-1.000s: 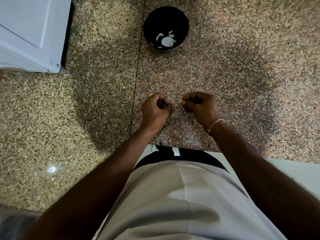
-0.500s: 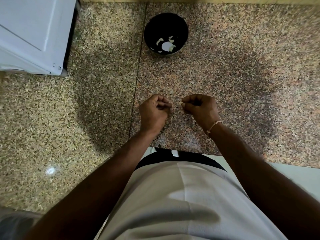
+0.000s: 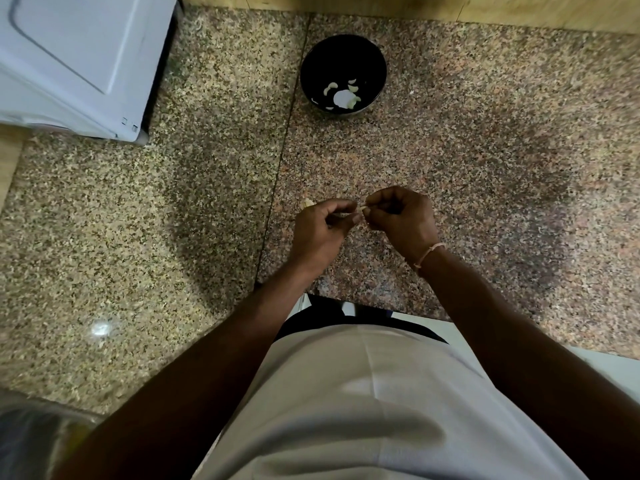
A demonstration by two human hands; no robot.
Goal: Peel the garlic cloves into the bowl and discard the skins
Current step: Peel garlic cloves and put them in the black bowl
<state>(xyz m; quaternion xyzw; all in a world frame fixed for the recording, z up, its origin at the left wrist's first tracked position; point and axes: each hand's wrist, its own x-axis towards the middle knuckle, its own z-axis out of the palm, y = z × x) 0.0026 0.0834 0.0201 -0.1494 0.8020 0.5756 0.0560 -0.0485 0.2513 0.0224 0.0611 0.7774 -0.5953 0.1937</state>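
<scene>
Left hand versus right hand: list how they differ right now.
The right hand wears a thin wristband; the left hand is bare. The left hand sits slightly lower in the head view. Both have curled fingers pinching a small pale garlic piece between them.

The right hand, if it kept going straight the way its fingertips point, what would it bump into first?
The right hand points its pinching fingertips leftward, so it would likely meet the left hand almost at once; a small pale garlic piece sits pinched between them. Depth looks matched, though one view cannot confirm it.
</scene>
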